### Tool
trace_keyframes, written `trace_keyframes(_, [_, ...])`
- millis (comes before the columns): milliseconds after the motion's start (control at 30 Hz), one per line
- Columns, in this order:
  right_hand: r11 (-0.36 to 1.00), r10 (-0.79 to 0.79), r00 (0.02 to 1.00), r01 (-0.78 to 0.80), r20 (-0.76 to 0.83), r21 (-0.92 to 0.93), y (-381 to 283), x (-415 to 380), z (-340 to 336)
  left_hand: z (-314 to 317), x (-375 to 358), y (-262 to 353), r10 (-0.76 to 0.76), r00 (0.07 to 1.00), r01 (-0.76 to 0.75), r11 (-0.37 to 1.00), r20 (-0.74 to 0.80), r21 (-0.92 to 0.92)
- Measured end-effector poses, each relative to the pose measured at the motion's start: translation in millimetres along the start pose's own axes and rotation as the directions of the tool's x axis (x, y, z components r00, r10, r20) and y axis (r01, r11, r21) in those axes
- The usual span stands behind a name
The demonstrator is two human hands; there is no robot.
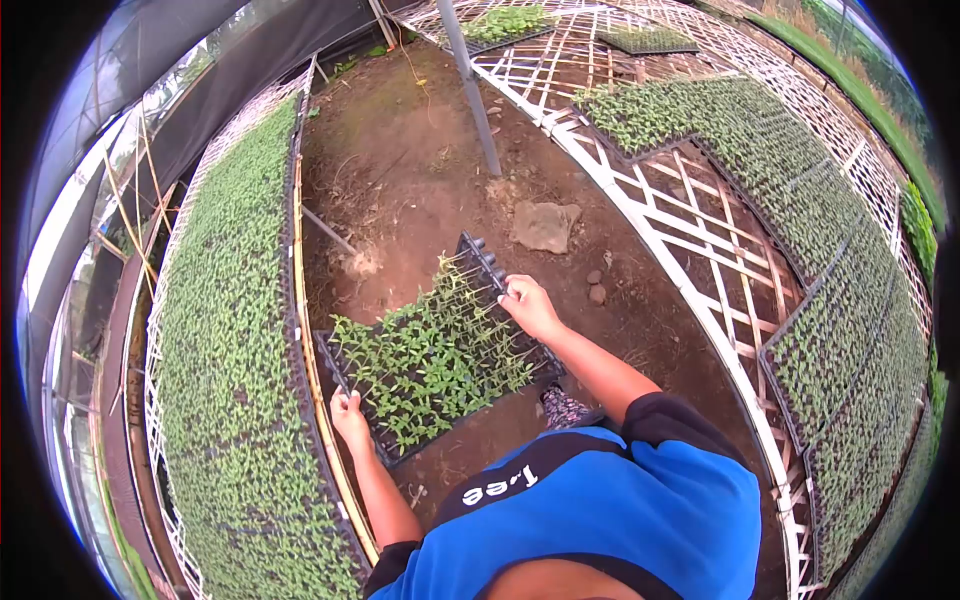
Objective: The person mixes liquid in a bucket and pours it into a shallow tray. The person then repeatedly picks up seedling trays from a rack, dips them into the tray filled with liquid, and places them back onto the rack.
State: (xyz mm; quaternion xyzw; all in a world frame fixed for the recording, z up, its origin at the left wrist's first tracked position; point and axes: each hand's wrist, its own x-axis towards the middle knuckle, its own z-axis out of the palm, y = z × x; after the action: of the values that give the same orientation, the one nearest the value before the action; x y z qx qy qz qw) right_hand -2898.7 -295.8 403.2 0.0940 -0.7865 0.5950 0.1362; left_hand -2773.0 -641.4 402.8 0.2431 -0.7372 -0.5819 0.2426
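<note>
A black seedling tray [480, 262] full of small green plants is held in front of my body, above the dirt path. My left hand [350, 415] grips its left edge with the fingers closed. On the opposite edge, my right hand [527, 305] is closed around the rim. Leafy seedlings [430, 370] fill the left and middle of the tray; those toward the right side look thinner and lean over. The tray's underside is hidden, and part of its near edge lies close to my shirt.
A long bench of seedling trays [235, 330] runs along the left, edged by a bamboo rail [305, 330]. On the right stands a white lattice bench [690, 235] with more seedling trays [850, 330]. A grey post [470, 90], a flat stone [545, 226] and small rocks [596, 287] are on the path.
</note>
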Motion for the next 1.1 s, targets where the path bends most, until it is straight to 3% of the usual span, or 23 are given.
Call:
trace_keyframes(67, [1.000,0.000,1.000,0.000,0.009,0.016,21,56,7,38,52,0,0.038,0.998,-0.045,0.990,0.049,0.132])
trace_keyframes(167, [0.999,0.051,0.999,-0.051,-0.006,0.019,48,136,17,92,129,1,0.123,0.992,-0.127,0.983,0.035,0.136])
trace_keyframes(233, [0.992,0.118,0.993,-0.117,-0.006,0.042,61,190,21,132,165,32,0.077,0.996,-0.080,0.993,0.039,0.090])
trace_keyframes(367, [0.997,0.023,0.998,-0.019,-0.050,0.074,94,288,24,203,252,48,0.086,0.990,-0.097,0.990,0.113,0.100])
trace_keyframes(467, [0.992,0.069,0.990,-0.056,-0.123,0.111,113,358,20,270,318,74,0.129,0.975,-0.152,0.981,0.179,0.122])
trace_keyframes(500, [0.990,0.088,0.985,-0.070,-0.147,0.124,121,380,18,286,359,54,0.201,0.950,-0.242,0.958,0.240,0.157])
trace_keyframes(567, [0.988,0.119,0.975,-0.097,-0.188,0.123,138,421,13,340,406,72,0.179,0.946,-0.226,0.962,0.271,0.152])
trace_keyframes(600, [0.974,0.188,0.959,-0.153,-0.213,0.169,142,437,8,370,417,104,-0.006,0.944,-0.029,0.995,0.331,0.100])
trace_keyframes(633, [0.956,0.246,0.938,-0.192,-0.245,0.223,148,457,4,396,449,101,0.112,0.922,-0.157,0.983,0.371,0.093])
trace_keyframes(700, [0.977,0.196,0.927,-0.155,-0.320,0.148,151,491,-12,456,500,114,0.280,0.839,-0.336,0.941,0.467,0.037])
trace_keyframes(833, [0.962,0.267,0.826,-0.196,-0.497,0.192,168,543,-48,584,566,184,0.377,0.665,-0.450,0.891,0.644,-0.057])
trace_keyframes(900, [0.933,0.319,0.785,-0.161,-0.532,0.322,158,566,-67,648,592,215,0.413,0.560,-0.504,0.858,0.718,-0.100])
trace_keyframes(967, [0.963,0.267,0.688,-0.171,-0.675,0.207,164,585,-83,713,608,246,0.449,0.447,-0.480,0.850,0.773,-0.216])
trace_keyframes(1033, [0.915,0.362,0.653,-0.111,-0.666,0.388,173,604,-98,776,619,272,0.341,0.402,-0.338,0.918,0.850,-0.208])
trace_keyframes(1100, [0.920,0.363,0.617,-0.118,-0.699,0.374,181,619,-115,831,621,300,0.435,0.260,-0.380,0.867,0.862,-0.322])
